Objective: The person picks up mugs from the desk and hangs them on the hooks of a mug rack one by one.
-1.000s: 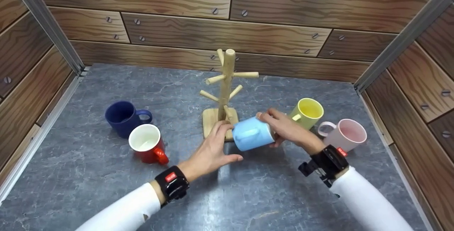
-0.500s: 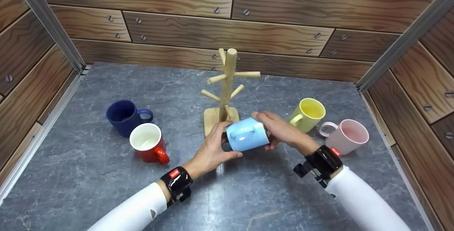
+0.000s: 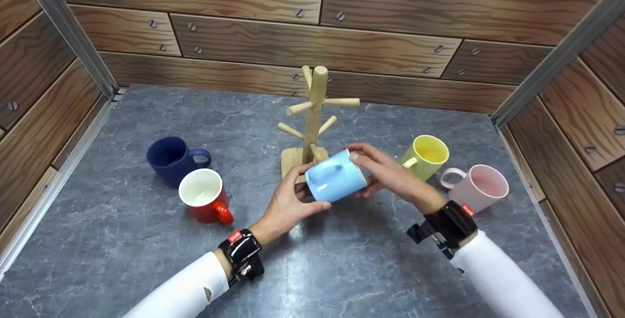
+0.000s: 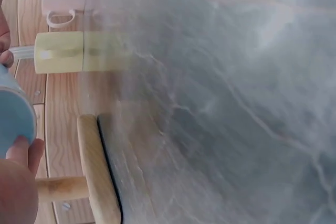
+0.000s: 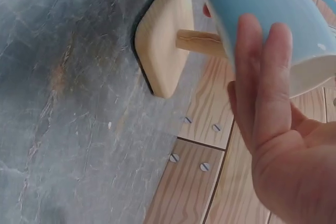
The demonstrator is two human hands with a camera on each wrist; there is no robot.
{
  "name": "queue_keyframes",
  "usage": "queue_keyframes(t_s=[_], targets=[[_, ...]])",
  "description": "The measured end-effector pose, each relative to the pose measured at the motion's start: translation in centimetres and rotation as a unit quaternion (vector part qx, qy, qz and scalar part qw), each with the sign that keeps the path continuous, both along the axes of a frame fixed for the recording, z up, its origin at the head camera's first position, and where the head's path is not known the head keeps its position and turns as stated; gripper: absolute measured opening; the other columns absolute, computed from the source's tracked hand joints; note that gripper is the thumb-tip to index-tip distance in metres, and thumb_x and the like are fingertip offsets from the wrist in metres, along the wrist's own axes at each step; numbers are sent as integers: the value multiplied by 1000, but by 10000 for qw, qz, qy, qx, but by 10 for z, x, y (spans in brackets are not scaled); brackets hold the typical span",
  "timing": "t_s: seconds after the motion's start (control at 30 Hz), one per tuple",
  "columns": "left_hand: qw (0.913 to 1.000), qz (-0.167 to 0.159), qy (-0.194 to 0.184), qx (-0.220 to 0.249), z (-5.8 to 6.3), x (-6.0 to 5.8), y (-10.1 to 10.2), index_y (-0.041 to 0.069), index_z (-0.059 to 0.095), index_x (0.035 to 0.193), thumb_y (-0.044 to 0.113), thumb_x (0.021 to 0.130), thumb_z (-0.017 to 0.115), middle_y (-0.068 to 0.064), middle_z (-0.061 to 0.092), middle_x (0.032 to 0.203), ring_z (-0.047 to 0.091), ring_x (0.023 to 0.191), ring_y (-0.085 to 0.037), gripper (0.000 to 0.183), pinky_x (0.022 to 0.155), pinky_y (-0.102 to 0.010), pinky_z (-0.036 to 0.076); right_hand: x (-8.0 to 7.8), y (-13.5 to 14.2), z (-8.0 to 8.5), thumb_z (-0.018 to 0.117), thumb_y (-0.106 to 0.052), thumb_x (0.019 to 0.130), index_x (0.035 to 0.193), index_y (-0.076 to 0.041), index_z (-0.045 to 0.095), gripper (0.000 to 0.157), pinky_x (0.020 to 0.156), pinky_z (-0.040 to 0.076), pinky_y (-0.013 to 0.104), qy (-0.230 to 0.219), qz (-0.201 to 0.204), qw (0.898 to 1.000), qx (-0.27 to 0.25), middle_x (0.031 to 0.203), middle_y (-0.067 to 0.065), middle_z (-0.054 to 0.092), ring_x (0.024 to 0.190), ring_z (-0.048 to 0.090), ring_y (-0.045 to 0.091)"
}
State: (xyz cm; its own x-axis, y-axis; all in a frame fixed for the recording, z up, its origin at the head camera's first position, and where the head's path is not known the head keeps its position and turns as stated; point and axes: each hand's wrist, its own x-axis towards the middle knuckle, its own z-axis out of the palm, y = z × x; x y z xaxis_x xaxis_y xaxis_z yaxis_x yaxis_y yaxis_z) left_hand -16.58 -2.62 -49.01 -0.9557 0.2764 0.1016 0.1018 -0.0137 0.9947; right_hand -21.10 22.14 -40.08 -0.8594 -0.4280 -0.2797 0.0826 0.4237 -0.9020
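A light blue mug (image 3: 336,177) lies tilted on its side in the air, in front of the wooden mug tree (image 3: 312,127). My right hand (image 3: 388,174) grips it around the bottom end, thumb on top and fingers along its side in the right wrist view. My left hand (image 3: 288,203) is at its mouth, thumb by the near edge and fingers at the far edge. The left wrist view shows fingertips right at the rim. The mug's handle faces up toward the head camera. Close behind the mug is the tree's square base (image 5: 165,40).
On the left stand a dark blue mug (image 3: 168,169) and a red mug (image 3: 210,210) with a white inside. To the right are a yellow mug (image 3: 422,164) and a pink mug (image 3: 471,198). Wood-patterned walls (image 3: 244,44) enclose the grey marbled table (image 3: 122,259).
The light blue mug has moved a little left and its handle has turned further upward. My left hand has come from beside the mug to its mouth.
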Motion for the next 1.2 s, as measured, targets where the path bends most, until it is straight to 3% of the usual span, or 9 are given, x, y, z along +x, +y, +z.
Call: queue_keyframes(t_s=[0.3,0.6,0.87,1.03,1.2], targets=[[9993,-103,-349,-25,1,-7,-3,5,33,157,16,85,87,-24,49,145,60,128,-36,91,101,-39,55,-8,-9,-5,50,-52,105,157,-7,37,70,66,63,38,6,-300,9994,159,137,29,51,74,71,27],[9987,-91,-467,193,-13,-16,-6,3,31,150,13,88,83,-26,46,150,58,129,-42,81,102,-40,54,-18,-20,-15,53,-53,103,155,-4,39,72,61,63,35,-46,-487,9986,196,125,27,57,68,68,24],[9990,-134,-326,-256,-15,-17,-11,0,33,149,18,90,83,-32,49,145,60,127,-40,80,100,-37,56,-19,-23,-23,51,-53,104,155,-5,40,71,62,64,37,-218,-550,9982,136,122,25,58,68,68,24],[9975,86,-162,-680,-15,-17,-16,0,34,155,25,92,81,-29,47,148,60,127,-38,83,102,-37,54,-21,-25,-29,47,-57,104,156,-5,38,74,60,63,36,-232,-467,9984,227,116,24,61,65,68,23],[9962,286,18,-822,-17,-15,-20,1,29,161,27,95,75,-29,37,156,58,130,-39,84,104,-39,53,-22,-28,-35,44,-60,105,156,-5,39,75,72,64,42,-250,-418,9983,318,121,24,61,78,70,27]])
